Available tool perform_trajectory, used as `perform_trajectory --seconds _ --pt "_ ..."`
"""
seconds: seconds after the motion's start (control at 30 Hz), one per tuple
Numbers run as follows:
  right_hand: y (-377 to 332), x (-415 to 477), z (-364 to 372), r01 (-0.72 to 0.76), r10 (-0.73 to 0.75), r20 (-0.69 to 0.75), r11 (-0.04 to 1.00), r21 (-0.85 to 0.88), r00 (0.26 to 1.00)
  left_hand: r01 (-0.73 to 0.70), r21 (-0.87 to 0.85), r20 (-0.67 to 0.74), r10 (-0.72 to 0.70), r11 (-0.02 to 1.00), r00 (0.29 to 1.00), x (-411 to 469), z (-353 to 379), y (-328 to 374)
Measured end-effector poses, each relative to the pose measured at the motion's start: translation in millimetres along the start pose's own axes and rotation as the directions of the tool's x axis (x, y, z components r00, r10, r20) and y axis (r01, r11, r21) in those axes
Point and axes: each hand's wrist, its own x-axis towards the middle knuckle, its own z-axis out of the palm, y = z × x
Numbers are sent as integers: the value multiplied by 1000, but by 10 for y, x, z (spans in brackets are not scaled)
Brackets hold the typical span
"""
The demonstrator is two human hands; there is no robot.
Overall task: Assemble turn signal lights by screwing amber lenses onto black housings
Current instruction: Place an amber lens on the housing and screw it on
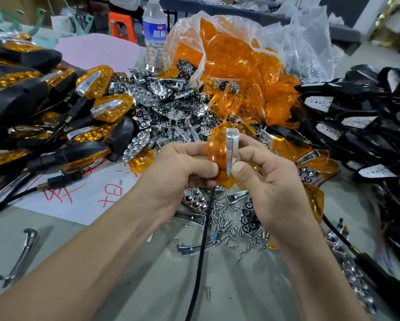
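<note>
Above the middle of the counter (55, 239), my left hand (182, 167) and right hand (266, 181) pinch one amber lens (217, 156), fingers (241, 170) curled tight on it and its chrome strip (229, 147). The lens looks light, thin, stiff and slick, and likely to crack if squeezed. I judge its edges the safest hold. Loose screws (226, 218) lie below, toward the near edge.
</note>
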Motion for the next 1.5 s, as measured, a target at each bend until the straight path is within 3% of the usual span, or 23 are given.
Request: perform_trajectory --seconds 0.27,0.6,0.73,0.83,0.93,1.07,1.13,1.27,1.37,1.43,1.5 --pt "34 -18 113 93 -84 -211 995 32 974 -109 46 25 108 993 994 -24 85 -14" --pt "37 11 -7 39 -39 52 999 9 998 -46 -3 -14 46 999 999 -16 86 -14" --pt "37 18 -16 33 -19 183 997 -72 983 -120 108 -65 127 987 990 -9 102 -56" --pt "70 10 -9 -17 31 214 998 -68 976 -181 290 -125 224 940 966 11 57 -89" --pt "83 11 11 -20 35 131 993 -113 991 -315 343 -1 335 885 942 16 57 -47" --pt "131 18 40 -91 82 -146 994 -53 986 -315 277 -37 338 908 940 43 56 -38" --pt "112 -1 75 -105 90 -217 993 -58 972 -302 287 -54 330 909 942 52 40 -51" --pt "44 -75 156 -14 -130 -257 871 -491 958 -292 371 -83 344 882 935 65 34 -74" --pt "52 -91 162 -5 -185 -265 811 -586 946 -306 433 -5 342 848 940 51 35 -79" --pt "45 -92 175 -1 -197 -295 831 -556 935 -273 405 4 297 872 955 34 35 -60" --pt "37 -81 156 -1 -173 -352 896 -444 920 -167 233 15 168 958 986 34 21 -35"
